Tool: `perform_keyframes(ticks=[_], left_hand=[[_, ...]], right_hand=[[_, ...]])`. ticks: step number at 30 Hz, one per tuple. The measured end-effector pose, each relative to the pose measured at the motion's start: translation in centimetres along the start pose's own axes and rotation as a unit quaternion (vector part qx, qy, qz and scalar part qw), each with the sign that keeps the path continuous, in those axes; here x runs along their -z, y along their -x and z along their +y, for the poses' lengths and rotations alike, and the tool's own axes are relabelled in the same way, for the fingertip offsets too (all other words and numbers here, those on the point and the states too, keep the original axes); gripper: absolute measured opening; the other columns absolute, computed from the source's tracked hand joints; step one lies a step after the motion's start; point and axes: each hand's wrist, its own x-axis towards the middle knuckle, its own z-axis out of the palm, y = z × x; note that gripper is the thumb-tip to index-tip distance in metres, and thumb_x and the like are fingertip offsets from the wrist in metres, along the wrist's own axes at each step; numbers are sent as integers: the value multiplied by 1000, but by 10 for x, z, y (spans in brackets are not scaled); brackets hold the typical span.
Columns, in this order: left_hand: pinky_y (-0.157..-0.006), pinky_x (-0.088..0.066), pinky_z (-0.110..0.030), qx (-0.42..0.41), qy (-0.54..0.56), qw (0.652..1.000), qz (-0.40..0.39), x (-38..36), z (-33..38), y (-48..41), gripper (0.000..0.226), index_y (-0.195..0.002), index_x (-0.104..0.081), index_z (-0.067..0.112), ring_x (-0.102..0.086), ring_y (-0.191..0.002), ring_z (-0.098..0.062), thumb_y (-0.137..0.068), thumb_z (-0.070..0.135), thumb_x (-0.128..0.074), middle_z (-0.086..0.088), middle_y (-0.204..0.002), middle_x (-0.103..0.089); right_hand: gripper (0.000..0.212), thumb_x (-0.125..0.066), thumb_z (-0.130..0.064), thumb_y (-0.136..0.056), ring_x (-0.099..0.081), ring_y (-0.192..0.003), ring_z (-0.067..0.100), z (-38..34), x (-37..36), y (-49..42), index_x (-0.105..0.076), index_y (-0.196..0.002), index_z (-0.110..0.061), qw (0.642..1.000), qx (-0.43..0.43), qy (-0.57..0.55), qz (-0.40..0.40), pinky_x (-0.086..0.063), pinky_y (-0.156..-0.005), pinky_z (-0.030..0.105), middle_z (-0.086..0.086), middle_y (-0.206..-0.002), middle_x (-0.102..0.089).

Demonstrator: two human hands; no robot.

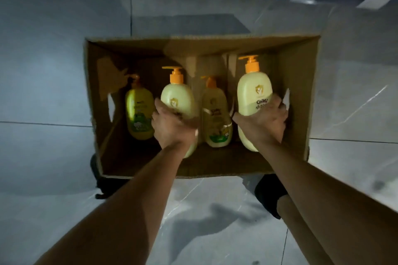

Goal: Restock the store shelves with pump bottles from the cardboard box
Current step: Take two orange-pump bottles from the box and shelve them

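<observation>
Left hand [172,127] holds left bottle [178,97], right hand [262,122] holds right bottle [254,88]; shiny green bottle [137,114] lies at nine o'clock inside cardboard box [310,92].

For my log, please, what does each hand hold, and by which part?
Left hand: one pump bottle, lower body. Right hand: another pump bottle, lower body.

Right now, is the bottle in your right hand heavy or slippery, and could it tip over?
Probably heavyish: the bottle is big, and the right hand curls round it. Its smooth, shiny plastic may be a bit slippery. Tall and narrow with an orange pump on top, it could likely tip if bumped.
</observation>
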Motion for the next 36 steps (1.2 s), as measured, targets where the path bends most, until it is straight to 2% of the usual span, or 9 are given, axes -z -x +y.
perform_keyframes(ticks=[3,7,13,18,23,26,30,32,36], left_hand=[[-91,-51,-48,-27,70,997,3,64,21,47,104,-133,-39,14,-55,-116,-28,-46,46,-85,-7,-124,-57],[-97,-47,-49,-51,139,989,3,183,57,121,110,-138,-37,16,-52,-121,-27,-43,45,-85,-4,-129,-55],[-76,-54,-36,-115,188,973,75,393,103,228,77,-107,-53,23,-62,-93,-20,-38,44,-79,3,-101,-62],[-76,-53,-35,-133,210,962,111,527,109,306,78,-108,-53,21,-61,-90,-23,-38,43,-80,1,-99,-61],[-77,-54,-38,-157,292,923,195,609,81,379,68,-98,-53,29,-62,-88,-22,-36,44,-79,3,-95,-62],[-75,-53,-35,-166,325,893,265,642,49,426,70,-95,-53,29,-60,-86,-19,-32,48,-76,4,-93,-61],[-68,-50,-30,-154,349,871,308,676,15,465,75,-99,-54,30,-61,-84,-16,-29,50,-71,6,-94,-62],[-69,-49,-30,-142,359,860,334,695,-1,477,76,-100,-53,31,-61,-87,-18,-28,52,-70,5,-96,-62],[-68,-42,-28,-127,381,838,370,735,-33,484,72,-98,-54,30,-60,-88,-18,-33,47,-80,4,-98,-61]], right_hand=[[105,-80,-49,-55,-37,-125,32,-34,62,54,-25,-139,-17,999,0,-39,18,-41,-100,51,12,-135,-40],[102,-78,-52,-52,-40,-119,30,-92,166,157,-31,-134,-15,994,13,-93,57,-43,-98,50,10,-127,-44],[95,-77,-46,-55,-43,-115,28,-176,320,326,-33,-133,-16,975,22,-185,121,-40,-84,36,9,-126,-44],[88,-79,-46,-45,-52,-102,32,-219,398,448,-46,-118,-9,952,90,-236,171,-46,-82,38,13,-107,-55],[89,-83,-42,-51,-42,-115,29,-246,441,536,-42,-124,-11,915,223,-306,140,-40,-86,35,5,-113,-45],[91,-81,-49,-47,-49,-113,30,-250,460,584,-45,-122,-12,888,301,-317,141,-46,-87,38,7,-115,-51],[88,-81,-47,-49,-42,-112,22,-252,466,641,-42,-121,-15,863,363,-323,139,-33,-82,27,-5,-105,-37],[91,-80,-49,-48,-41,-111,20,-254,464,666,-40,-123,-17,856,392,-314,122,-35,-84,28,-6,-105,-37],[91,-81,-49,-48,-37,-100,15,-270,450,706,-40,-122,-18,838,440,-309,92,-41,-87,33,-1,-111,-41]])
